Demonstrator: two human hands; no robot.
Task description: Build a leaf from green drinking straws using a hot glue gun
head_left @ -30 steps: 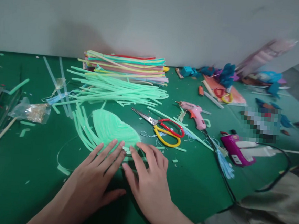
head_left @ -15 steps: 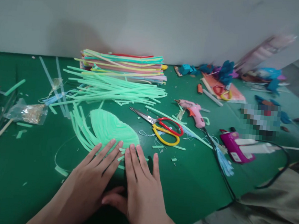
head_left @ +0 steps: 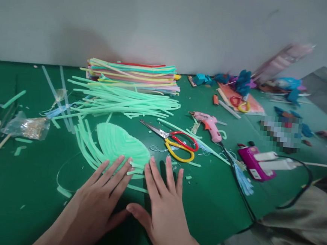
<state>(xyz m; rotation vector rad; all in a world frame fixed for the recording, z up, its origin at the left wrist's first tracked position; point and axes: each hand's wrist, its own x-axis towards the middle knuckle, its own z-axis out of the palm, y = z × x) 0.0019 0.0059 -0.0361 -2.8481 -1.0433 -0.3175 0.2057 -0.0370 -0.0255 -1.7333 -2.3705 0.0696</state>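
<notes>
A light green leaf shape [head_left: 122, 143], built of rows of fuzzy pipe cleaners, lies flat on the green table. Loose pipe-cleaner ends [head_left: 89, 148] curve out along its left side. My left hand [head_left: 98, 189] rests palm down with fingers stretched over the near edge of the leaf. Beside it, my right hand [head_left: 164, 198] lies flat with spread fingertips at the leaf's near right edge. Short green strips show between the two hands. Scissors [head_left: 173, 140] with red and yellow handles lie open just beyond my right fingertips. What is under the palms is hidden.
Behind the leaf lie a heap of green pipe cleaners [head_left: 125, 98] and a multicoloured bundle [head_left: 130, 72]. Right are a pink glue gun [head_left: 207, 124] with a cord and a purple power strip [head_left: 255, 162]. A bag of gold bits [head_left: 29, 126] sits left. Someone's clothed leg [head_left: 305, 220] is lower right.
My right hand has slid right, away from my left, and its fingers have spread more. More of the green strips between the hands now shows. The view has shifted slightly.
</notes>
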